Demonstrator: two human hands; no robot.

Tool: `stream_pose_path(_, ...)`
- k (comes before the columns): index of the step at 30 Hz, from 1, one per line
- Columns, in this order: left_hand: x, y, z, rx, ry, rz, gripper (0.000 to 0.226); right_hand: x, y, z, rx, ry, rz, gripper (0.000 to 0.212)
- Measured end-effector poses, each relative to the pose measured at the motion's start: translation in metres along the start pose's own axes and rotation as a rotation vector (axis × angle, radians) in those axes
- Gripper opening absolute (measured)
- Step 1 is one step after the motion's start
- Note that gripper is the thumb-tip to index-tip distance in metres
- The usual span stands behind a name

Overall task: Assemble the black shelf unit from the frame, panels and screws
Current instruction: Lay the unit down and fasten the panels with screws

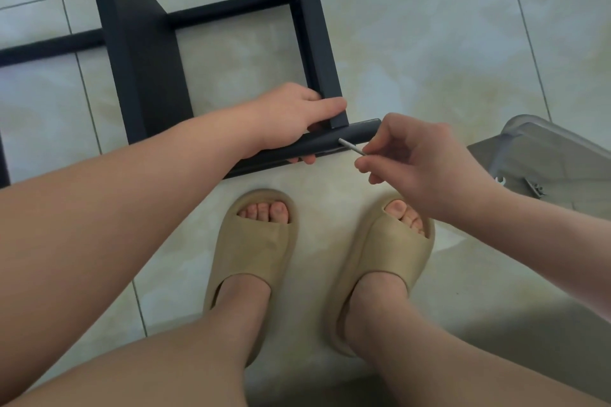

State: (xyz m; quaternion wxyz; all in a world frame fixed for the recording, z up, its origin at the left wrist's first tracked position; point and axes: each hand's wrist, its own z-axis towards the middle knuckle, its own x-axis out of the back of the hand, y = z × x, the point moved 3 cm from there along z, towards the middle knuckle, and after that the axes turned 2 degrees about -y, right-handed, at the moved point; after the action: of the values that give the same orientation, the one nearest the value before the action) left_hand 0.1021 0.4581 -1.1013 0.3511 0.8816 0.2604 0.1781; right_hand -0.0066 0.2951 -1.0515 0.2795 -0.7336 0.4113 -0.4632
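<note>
Underfoot lie pale tiles (413, 43); left hand (291, 119) grips frame (314, 43), right hand (416, 155) pinches metal rod (352, 146).

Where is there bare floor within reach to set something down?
Bare tiles lie right of the frame, beyond the grey tub. A patch sits inside the frame beside the panel. Crowded: the bar the left hand grips, where the right hand holds a rod, by the slippers.

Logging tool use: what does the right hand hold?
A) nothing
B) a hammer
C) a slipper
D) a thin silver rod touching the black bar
D: the right hand pinches a thin silver rod, its tip at the black bar that the left hand grips.
</note>
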Motion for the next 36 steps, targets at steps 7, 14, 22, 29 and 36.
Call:
stream_pose_path(7, -0.001, -0.001, 0.0, -0.011, 0.01, -0.007, 0.042, -0.002, -0.004, -0.002, 0.039, 0.022, -0.097, 0.028)
stream_pose_path(14, 0.0, -0.001, 0.0, -0.014, 0.014, -0.004, 0.041, -0.014, -0.01, 0.006, 0.149, 0.001, -0.268, 0.014)
stream_pose_path(22, 0.003, 0.002, -0.002, 0.008, 0.056, 0.064, 0.046, -0.02, -0.01, 0.017, 0.103, 0.017, -0.243, 0.015)
stream_pose_path(29, 0.003, 0.002, -0.002, 0.009, 0.037, 0.057, 0.051, -0.026, -0.009, 0.016, 0.013, 0.05, -0.181, 0.021)
stream_pose_path(36, 0.002, 0.003, -0.003, 0.014, 0.024, 0.032, 0.047, -0.025, -0.015, 0.018, 0.135, 0.01, -0.337, 0.016)
